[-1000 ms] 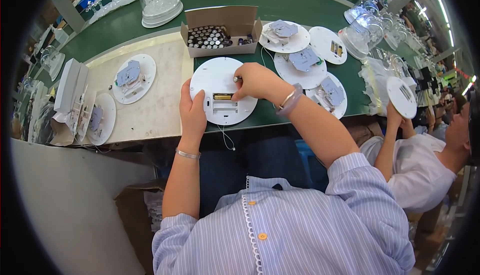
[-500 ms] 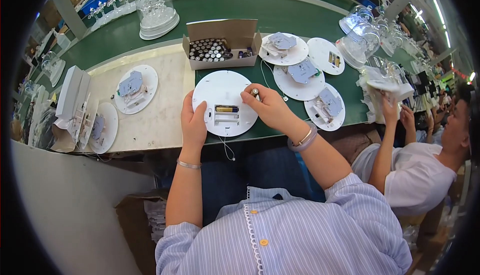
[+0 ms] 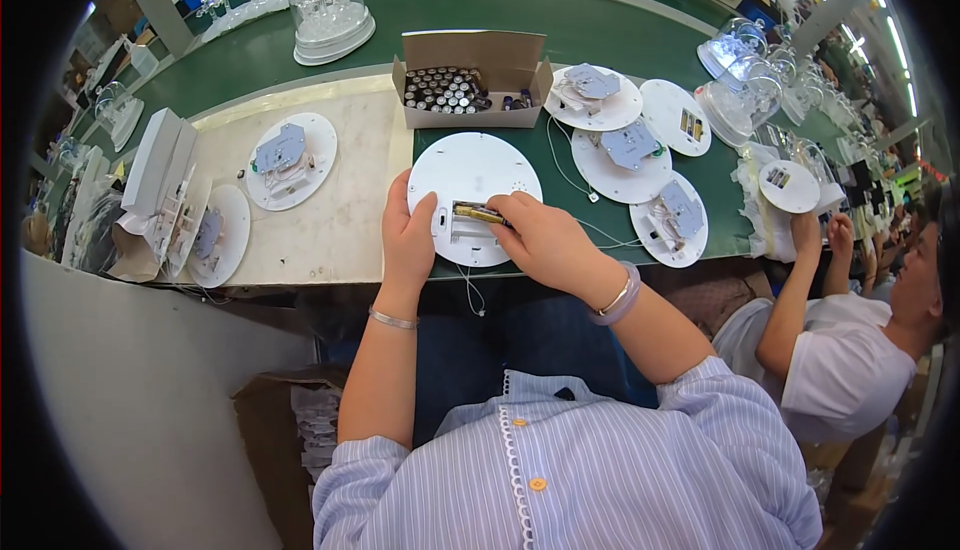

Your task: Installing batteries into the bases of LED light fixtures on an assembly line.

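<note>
A round white plastic base [image 3: 475, 162] is held near the table's front edge, its battery compartment [image 3: 468, 237] facing up. My left hand [image 3: 408, 230] grips the left rim, thumb on top. With fingers pinched over the compartment, my right hand [image 3: 555, 245] holds a battery [image 3: 490, 215] at its upper slot. Another battery lies right beside it, partly covered by the fingers. A thin white cable [image 3: 472, 290] hangs from the base's lower edge. Just behind the base stands an open cardboard box [image 3: 440, 121] with many upright batteries and a few lying loose.
Several white bases with grey circuit plates [image 3: 630, 144] overlap at right; others [image 3: 293, 160] lie at left. A base [image 3: 688, 122] shows fitted batteries. Clear domes [image 3: 330, 10] stand farther back. At right a co-worker's hand [image 3: 805, 235] holds a smaller white disc [image 3: 790, 188].
My right hand has moved down and left, bringing its battery from above the base's right side to the compartment. The co-worker's disc now faces differently. The whole view has shifted slightly.
</note>
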The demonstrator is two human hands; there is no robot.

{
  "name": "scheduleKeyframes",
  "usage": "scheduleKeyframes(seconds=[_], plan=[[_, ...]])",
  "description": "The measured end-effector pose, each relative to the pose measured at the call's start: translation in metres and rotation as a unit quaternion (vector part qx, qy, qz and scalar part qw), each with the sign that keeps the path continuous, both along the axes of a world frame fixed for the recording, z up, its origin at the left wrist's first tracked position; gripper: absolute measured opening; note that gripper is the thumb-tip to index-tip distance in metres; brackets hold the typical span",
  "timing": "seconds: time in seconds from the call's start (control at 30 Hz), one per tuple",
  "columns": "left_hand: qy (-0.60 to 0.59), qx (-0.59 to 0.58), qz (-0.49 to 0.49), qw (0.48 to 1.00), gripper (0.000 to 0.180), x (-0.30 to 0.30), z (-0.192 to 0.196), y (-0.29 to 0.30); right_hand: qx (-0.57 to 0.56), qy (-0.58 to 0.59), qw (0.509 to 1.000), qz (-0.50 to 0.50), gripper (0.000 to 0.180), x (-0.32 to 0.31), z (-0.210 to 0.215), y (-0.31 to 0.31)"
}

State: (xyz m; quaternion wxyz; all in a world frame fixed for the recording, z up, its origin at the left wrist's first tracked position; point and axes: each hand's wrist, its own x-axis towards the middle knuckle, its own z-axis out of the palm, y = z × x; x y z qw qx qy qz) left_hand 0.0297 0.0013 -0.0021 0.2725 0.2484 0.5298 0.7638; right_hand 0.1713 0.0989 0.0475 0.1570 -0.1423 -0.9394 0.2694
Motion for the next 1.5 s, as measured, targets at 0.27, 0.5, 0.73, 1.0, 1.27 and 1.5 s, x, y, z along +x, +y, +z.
scheduleKeyframes(seconds=[0.27,0.5,0.73,1.0,1.27,1.5], plan=[[0.0,0.001,0.0,1.0,0.035,-0.002,-0.004,-0.001,-0.088,0.027,0.996,-0.02,0.021,0.009,0.009,0.001],[0.011,0.003,-0.004,1.0,0.034,-0.002,-0.003,-0.001,-0.081,0.069,0.994,0.035,0.019,-0.021,0.004,0.003],[0.007,-0.017,-0.002,1.0,0.038,0.0,0.0,0.0,0.042,0.086,0.993,0.068,0.027,-0.019,-0.008,-0.004],[0.041,-0.074,-0.064,0.994,0.06,-0.007,0.017,-0.005,-0.066,0.071,0.977,-0.192,0.039,0.024,-0.015,0.003],[0.023,-0.101,-0.101,0.99,0.07,-0.005,0.025,-0.007,-0.293,0.04,0.944,-0.148,0.05,0.022,-0.025,0.012],[0.014,-0.122,-0.073,0.99,0.07,0.001,0.029,-0.008,-0.318,0.061,0.933,-0.157,0.05,0.02,-0.034,0.011]])
